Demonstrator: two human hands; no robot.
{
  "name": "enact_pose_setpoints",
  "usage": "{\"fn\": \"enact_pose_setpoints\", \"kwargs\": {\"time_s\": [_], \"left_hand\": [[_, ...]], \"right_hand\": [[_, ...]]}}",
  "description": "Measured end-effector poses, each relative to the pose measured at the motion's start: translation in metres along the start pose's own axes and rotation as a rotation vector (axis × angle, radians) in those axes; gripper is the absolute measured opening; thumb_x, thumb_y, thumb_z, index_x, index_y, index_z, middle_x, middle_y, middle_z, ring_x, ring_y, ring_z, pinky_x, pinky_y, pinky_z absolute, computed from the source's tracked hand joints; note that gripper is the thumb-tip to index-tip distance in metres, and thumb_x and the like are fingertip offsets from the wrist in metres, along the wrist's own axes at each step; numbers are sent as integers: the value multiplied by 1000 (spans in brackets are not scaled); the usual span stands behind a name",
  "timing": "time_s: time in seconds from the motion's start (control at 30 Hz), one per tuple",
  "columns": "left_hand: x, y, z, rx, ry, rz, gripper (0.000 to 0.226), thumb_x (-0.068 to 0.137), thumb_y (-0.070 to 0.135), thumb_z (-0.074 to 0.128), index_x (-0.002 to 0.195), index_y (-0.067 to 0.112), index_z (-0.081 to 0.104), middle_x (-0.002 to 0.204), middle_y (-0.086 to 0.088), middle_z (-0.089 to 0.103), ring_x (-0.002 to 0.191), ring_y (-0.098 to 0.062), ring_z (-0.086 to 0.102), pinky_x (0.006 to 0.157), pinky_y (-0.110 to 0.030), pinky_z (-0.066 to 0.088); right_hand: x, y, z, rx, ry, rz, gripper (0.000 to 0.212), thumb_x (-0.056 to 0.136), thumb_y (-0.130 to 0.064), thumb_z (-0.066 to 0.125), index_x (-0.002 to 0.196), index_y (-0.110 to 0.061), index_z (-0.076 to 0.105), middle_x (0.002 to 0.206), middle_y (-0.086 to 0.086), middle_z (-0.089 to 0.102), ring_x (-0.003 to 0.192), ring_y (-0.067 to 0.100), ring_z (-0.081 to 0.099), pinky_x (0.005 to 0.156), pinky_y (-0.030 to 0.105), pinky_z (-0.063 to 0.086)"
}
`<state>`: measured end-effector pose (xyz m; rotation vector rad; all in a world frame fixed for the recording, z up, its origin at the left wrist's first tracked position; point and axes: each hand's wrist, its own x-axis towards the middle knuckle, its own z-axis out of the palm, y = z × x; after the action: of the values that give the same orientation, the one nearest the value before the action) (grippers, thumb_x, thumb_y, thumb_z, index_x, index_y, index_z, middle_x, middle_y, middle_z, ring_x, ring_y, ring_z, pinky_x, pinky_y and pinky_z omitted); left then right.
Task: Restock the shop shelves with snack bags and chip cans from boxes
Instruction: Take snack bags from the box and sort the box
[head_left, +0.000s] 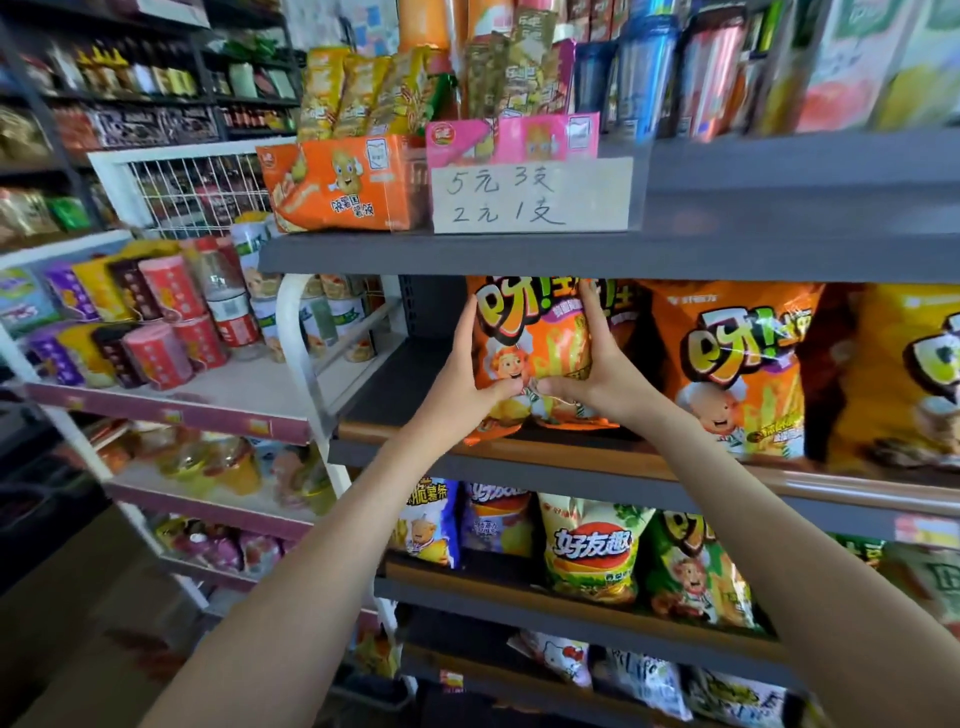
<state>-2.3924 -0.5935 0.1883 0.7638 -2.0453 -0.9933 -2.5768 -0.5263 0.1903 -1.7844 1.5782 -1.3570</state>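
An orange snack bag (530, 348) with a cartoon chef stands upright on the grey middle shelf (597, 467). My left hand (467, 374) grips its left edge, and my right hand (597, 374) grips its right edge, thumbs meeting low on the front. More orange bags (732, 364) of the same kind stand to its right. The shelf space left of the held bag holds nothing.
The upper shelf holds an orange display box (337, 182), a pink box behind a handwritten price card (530, 195) and tall cans. Below are more snack bags (592, 551). A white rack (171, 332) with round tubs stands at the left.
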Motion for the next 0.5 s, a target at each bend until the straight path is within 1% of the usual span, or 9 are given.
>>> {"fn": "enact_pose_setpoints", "kwargs": {"time_s": [0.07, 0.1, 0.13, 0.2, 0.27, 0.3, 0.37, 0.4, 0.5], "left_hand": [[6, 0, 0, 8, 16, 1, 102, 89, 12, 69, 153, 38, -6, 159, 4, 24, 139, -6, 33, 111, -33, 37], [9, 0, -1, 16, 18, 3, 102, 89, 11, 69, 153, 37, -6, 159, 4, 22, 140, -5, 30, 111, -32, 36], [13, 0, -1, 26, 17, 2, 102, 89, 10, 68, 153, 37, -5, 160, 5, 21, 138, -1, 27, 109, -27, 35], [20, 0, -1, 25, 6, -3, 105, 88, 8, 69, 153, 37, -7, 161, 8, 17, 133, 5, 23, 100, -14, 34], [25, -1, 1, 19, -56, 20, 109, 87, 4, 70, 153, 38, -10, 161, 9, 16, 138, 1, 24, 96, -8, 37], [26, -2, 4, 32, -92, 37, 109, 86, 3, 70, 153, 37, -10, 160, 8, 16, 141, -3, 25, 100, -12, 39], [23, -8, 10, 49, -120, 52, 110, 85, 3, 71, 153, 37, -9, 160, 6, 17, 144, -9, 26, 111, -32, 39], [20, -11, 14, 48, -119, 51, 110, 84, 3, 72, 153, 38, -7, 160, 5, 17, 144, -10, 26, 112, -37, 39], [14, -20, 25, 70, -102, 70, 109, 83, 7, 74, 153, 39, -4, 160, 3, 15, 144, -7, 23, 112, -40, 38]], "right_hand": [[6, 2, 3, -26, 29, -5, 121, 70, -27, 82, 153, -28, -6, 135, -39, 12, 134, -2, 24, 115, 35, 31], [8, 4, 4, -38, 49, -4, 121, 72, -24, 82, 153, -26, -7, 137, -38, 8, 132, -6, 19, 116, 33, 27], [10, 6, 5, -45, 66, 3, 121, 73, -23, 82, 153, -26, -8, 142, -30, 8, 132, -6, 18, 116, 33, 26], [10, 11, 7, -60, 106, 8, 122, 74, -22, 83, 152, -32, -11, 154, -12, 10, 139, 3, 20, 116, 39, 30], [6, 16, 10, -96, 143, -9, 123, 75, -21, 82, 148, -39, -15, 157, -2, 10, 142, 14, 23, 113, 46, 35], [3, 19, 12, -117, 158, -20, 123, 75, -20, 82, 147, -42, -15, 157, 0, 11, 142, 16, 24, 112, 49, 36], [-6, 25, 15, -157, 189, -25, 122, 76, -17, 81, 146, -43, -16, 155, 2, 13, 142, 17, 24, 112, 49, 35], [-11, 28, 17, -182, 211, -23, 121, 76, -17, 81, 146, -41, -15, 155, 4, 14, 141, 19, 24, 113, 48, 34], [-29, 35, 22, -271, 319, -26, 114, 79, -17, 78, 151, -31, -9, 153, 10, 19, 141, 25, 24, 113, 49, 31]]}}
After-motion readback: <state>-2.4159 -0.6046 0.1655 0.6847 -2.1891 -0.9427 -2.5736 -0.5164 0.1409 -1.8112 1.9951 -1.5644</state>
